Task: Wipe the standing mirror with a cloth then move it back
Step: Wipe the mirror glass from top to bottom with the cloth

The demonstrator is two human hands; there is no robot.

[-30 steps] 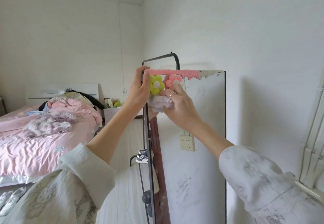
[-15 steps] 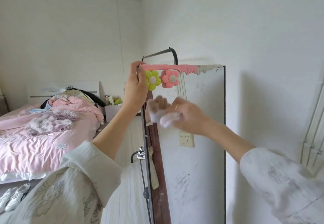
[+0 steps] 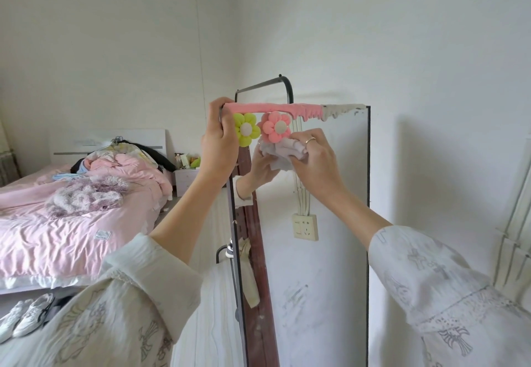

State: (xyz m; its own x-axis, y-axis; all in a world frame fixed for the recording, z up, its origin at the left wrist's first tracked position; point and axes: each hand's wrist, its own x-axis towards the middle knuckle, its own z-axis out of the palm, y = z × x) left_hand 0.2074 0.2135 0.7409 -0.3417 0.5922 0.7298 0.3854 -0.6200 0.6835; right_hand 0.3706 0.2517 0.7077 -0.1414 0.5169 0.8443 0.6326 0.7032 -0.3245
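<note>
A tall standing mirror (image 3: 321, 274) with a thin black frame stands in front of me against the white wall. Pink and grey drip trim runs along its top edge, with a yellow plush flower (image 3: 244, 129) and a pink plush flower (image 3: 273, 130) below it. My left hand (image 3: 218, 142) grips the mirror's top left corner. My right hand (image 3: 311, 159) holds a bunched pale cloth (image 3: 283, 152) pressed to the glass just under the pink flower. The glass reflects my hand, a wall socket and a brown door edge.
A bed with pink bedding (image 3: 71, 208) and piled clothes fills the left. White shoes (image 3: 24, 316) lie on the floor beside it. A small nightstand (image 3: 185, 181) stands behind the mirror. A black rail (image 3: 270, 85) rises behind the mirror top. Pipes (image 3: 517, 223) run down the right wall.
My right hand with the cloth dropped away from the flowers half a second ago, then rose back up to the glass under the pink flower. My left hand kept its grip.
</note>
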